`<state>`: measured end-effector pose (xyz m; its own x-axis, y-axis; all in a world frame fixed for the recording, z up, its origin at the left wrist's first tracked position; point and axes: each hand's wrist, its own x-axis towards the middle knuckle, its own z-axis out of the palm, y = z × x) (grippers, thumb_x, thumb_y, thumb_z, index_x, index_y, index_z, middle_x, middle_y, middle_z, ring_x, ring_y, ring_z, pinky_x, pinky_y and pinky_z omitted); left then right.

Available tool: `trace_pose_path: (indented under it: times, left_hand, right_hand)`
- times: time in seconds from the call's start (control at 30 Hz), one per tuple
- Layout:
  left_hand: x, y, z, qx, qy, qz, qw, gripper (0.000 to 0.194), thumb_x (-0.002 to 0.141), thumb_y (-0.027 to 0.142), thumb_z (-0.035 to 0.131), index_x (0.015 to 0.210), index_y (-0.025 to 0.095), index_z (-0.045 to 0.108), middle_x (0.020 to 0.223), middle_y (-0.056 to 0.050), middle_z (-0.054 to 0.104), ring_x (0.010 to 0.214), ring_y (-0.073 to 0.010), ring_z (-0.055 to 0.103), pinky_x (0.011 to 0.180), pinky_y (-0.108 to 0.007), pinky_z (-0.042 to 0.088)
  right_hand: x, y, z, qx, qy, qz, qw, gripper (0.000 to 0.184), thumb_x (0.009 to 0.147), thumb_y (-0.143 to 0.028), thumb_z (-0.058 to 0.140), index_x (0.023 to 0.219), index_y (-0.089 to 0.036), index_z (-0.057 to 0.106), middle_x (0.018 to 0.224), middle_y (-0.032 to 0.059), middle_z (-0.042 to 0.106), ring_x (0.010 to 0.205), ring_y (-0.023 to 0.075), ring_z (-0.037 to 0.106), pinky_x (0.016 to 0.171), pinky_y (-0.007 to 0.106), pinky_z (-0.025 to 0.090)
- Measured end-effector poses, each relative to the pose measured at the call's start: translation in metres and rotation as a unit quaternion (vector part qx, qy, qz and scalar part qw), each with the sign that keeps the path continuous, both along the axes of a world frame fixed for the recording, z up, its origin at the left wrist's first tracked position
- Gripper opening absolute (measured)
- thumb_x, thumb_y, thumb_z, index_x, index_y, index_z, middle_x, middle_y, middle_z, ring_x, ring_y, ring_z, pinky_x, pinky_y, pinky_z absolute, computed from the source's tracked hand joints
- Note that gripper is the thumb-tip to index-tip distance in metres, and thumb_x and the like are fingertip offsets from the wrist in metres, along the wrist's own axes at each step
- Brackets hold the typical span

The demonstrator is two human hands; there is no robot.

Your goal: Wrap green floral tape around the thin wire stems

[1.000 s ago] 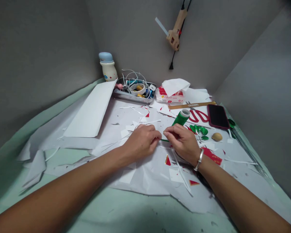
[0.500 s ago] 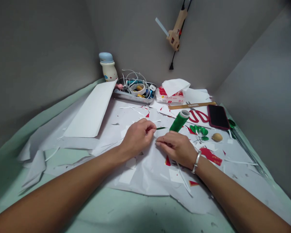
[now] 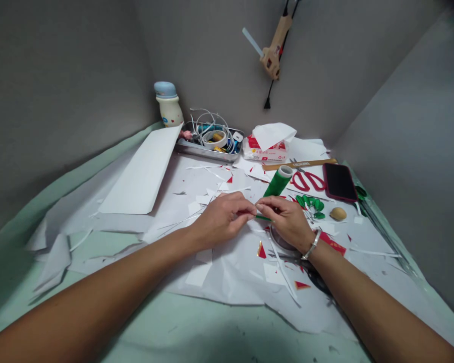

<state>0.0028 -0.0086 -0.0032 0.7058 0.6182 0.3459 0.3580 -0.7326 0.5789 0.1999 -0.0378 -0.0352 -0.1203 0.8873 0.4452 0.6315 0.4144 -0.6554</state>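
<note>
My left hand (image 3: 224, 218) pinches a thin green strip (image 3: 264, 218), which points right beneath the fingers of my right hand (image 3: 285, 218). The right thumb and forefinger are pressed together close to the left fingertips; whatever is between them is too fine to make out. Just behind the right hand a spool of green thread (image 3: 276, 182) stands tilted. Small green leaf-shaped pieces (image 3: 315, 204) lie to its right on the white paper. Partly under the right hand and wrist are a roll of tape (image 3: 279, 239) and dark-handled scissors (image 3: 320, 280).
Red-handled scissors (image 3: 309, 181), a phone (image 3: 339, 182) and a round tan object (image 3: 338, 214) lie at right. Behind are a tissue pack (image 3: 265, 151), a metal tray (image 3: 208, 151) and a bottle (image 3: 170, 108). A white board (image 3: 142, 174) lies left; a glue gun (image 3: 275, 48) hangs above.
Both hands have come together, the right moving up and the left slightly down and right. The green strip now sits lower, under the right fingers. The spool has shifted slightly left and up.
</note>
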Motion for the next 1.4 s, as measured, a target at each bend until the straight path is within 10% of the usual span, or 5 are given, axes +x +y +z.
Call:
trace_pose_path:
  times: [0.27, 0.6, 0.77, 1.0, 1.4]
  left_hand:
    - [-0.001, 0.005, -0.004, 0.002, -0.006, 0.158, 0.987, 0.015, 0.083, 0.016, 0.049, 0.083, 0.017, 0.064, 0.085, -0.003, 0.061, 0.076, -0.0156, 0.056, 0.070, -0.030, 0.044]
    - [-0.001, 0.002, -0.006, 0.069, 0.072, -0.031, 0.995, 0.019, 0.085, 0.014, 0.047, 0.089, 0.017, 0.065, 0.083, -0.004, 0.060, 0.081, -0.0157, 0.056, 0.080, -0.032, 0.044]
    - [-0.001, 0.000, 0.002, -0.027, -0.021, 0.015, 0.999, 0.017, 0.086, 0.016, 0.049, 0.091, 0.019, 0.065, 0.087, -0.003, 0.061, 0.080, -0.0142, 0.056, 0.073, -0.028, 0.046]
    - [-0.002, 0.005, -0.003, -0.003, -0.011, 0.141, 0.990, 0.015, 0.084, 0.017, 0.049, 0.084, 0.017, 0.064, 0.085, -0.003, 0.061, 0.077, -0.0156, 0.056, 0.070, -0.029, 0.045]
    - [-0.002, 0.001, 0.000, -0.017, -0.014, 0.018, 1.000, 0.017, 0.085, 0.015, 0.049, 0.091, 0.019, 0.065, 0.087, -0.003, 0.061, 0.080, -0.0145, 0.056, 0.073, -0.028, 0.046]
  right_hand:
    - [-0.011, -0.014, 0.006, 0.091, -0.199, 0.079, 0.973, 0.016, 0.088, -0.024, 0.054, 0.088, -0.022, 0.069, 0.066, 0.0010, 0.062, 0.068, 0.0162, 0.048, 0.064, 0.028, 0.040]
    - [-0.003, -0.007, 0.011, 0.042, -0.048, 0.021, 0.998, 0.015, 0.089, -0.025, 0.053, 0.087, -0.020, 0.068, 0.078, 0.0017, 0.068, 0.072, 0.0147, 0.058, 0.068, 0.026, 0.044]
    - [0.000, -0.003, 0.001, -0.057, 0.000, 0.057, 0.997, 0.016, 0.089, -0.027, 0.052, 0.089, -0.020, 0.067, 0.080, 0.0002, 0.068, 0.066, 0.0126, 0.060, 0.061, 0.024, 0.046]
    - [-0.010, -0.014, 0.006, 0.049, -0.159, 0.110, 0.980, 0.015, 0.089, -0.022, 0.052, 0.091, -0.020, 0.066, 0.080, 0.0023, 0.067, 0.075, 0.0148, 0.059, 0.070, 0.027, 0.044]
    - [0.000, -0.002, 0.002, -0.001, -0.019, 0.032, 0.999, 0.014, 0.089, -0.024, 0.052, 0.087, -0.020, 0.066, 0.081, 0.0021, 0.067, 0.074, 0.0147, 0.059, 0.068, 0.026, 0.045]
